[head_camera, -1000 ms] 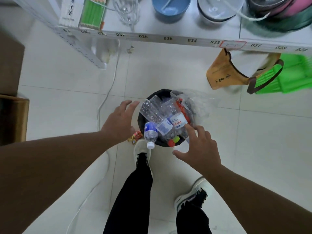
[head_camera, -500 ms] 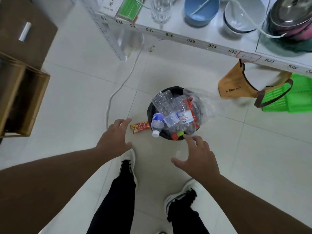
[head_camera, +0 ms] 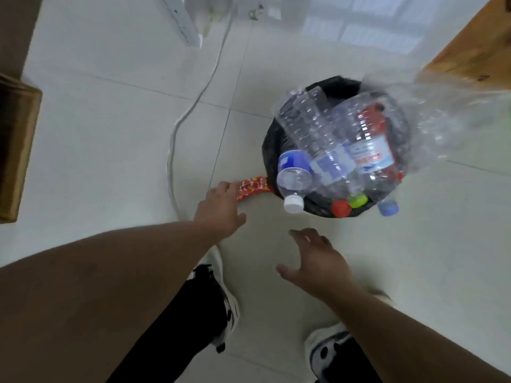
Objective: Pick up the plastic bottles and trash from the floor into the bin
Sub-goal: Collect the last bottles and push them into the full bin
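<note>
A black-lined bin (head_camera: 269, 150) stands on the tiled floor, heaped with several clear plastic bottles (head_camera: 326, 150) whose caps hang over its near rim. A red and yellow snack wrapper (head_camera: 253, 187) lies flat on the floor against the bin's left side. My left hand (head_camera: 218, 210) is low over the floor with its fingers spread, the fingertips at the wrapper's left end; whether they pinch it I cannot tell. My right hand (head_camera: 315, 258) hovers in front of the bin, fingers apart, holding nothing.
A white cable (head_camera: 177, 128) runs across the floor left of the wrapper. A wooden crate (head_camera: 16, 150) sits at the left edge and a wooden piece (head_camera: 475, 48) at the top right. A white shelf leg (head_camera: 184, 23) stands at the back. My shoes (head_camera: 221, 299) are below.
The view has dropped closer to the floor. My left hand has moved forward and down from beside the bin to the wrapper's end. My right hand has drawn back from the bin's rim.
</note>
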Demonstrator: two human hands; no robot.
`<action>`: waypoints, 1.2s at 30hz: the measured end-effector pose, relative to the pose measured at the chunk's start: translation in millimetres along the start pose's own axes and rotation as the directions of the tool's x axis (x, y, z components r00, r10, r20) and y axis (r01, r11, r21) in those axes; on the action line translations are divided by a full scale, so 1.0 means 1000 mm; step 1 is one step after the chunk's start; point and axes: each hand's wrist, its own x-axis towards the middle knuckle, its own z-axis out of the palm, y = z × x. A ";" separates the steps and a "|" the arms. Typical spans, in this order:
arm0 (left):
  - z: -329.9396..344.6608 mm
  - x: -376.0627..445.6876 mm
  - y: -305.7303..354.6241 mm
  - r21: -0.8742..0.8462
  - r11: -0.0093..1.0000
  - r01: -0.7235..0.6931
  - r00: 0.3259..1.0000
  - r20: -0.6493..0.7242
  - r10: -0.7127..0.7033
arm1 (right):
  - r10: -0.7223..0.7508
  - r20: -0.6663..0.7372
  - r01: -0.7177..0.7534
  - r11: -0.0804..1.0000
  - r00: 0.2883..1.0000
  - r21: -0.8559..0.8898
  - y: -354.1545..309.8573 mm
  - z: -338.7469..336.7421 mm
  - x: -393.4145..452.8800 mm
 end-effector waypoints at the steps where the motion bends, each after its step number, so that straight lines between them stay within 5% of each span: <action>1: 0.019 0.022 -0.012 0.021 1.000 -0.008 1.000 -0.002 0.008 | -0.028 -0.019 0.028 1.000 0.999 -0.002 -0.006 0.017 0.031; 8: 0.110 0.125 -0.055 0.155 0.986 -0.065 0.971 -0.216 0.098 | -0.150 -0.242 0.139 0.988 0.959 -0.063 -0.037 0.083 0.202; 10: 0.108 0.118 -0.060 0.218 0.969 -0.118 0.954 -0.245 0.171 | -0.122 -0.205 0.129 0.991 0.971 0.023 -0.038 0.082 0.210; 14: 0.073 0.052 -0.050 0.225 0.951 -0.212 0.953 -0.170 0.252 | -0.112 -0.212 0.122 0.992 0.971 0.035 -0.034 0.062 0.150; 18: 0.012 -0.041 -0.019 0.150 0.956 -0.251 0.961 -0.084 0.265 | -0.153 -0.209 0.117 0.978 0.966 -0.173 -0.036 0.031 0.043; 26: -0.139 -0.187 0.071 0.061 0.926 -0.371 0.928 -0.009 0.373 | -0.073 -0.303 0.076 0.997 0.950 -0.001 -0.057 -0.104 -0.155; 36: -0.247 -0.126 0.190 0.138 0.885 -0.445 0.853 -0.237 0.465 | -0.063 -0.478 0.060 0.998 0.876 -0.022 -0.005 -0.247 -0.130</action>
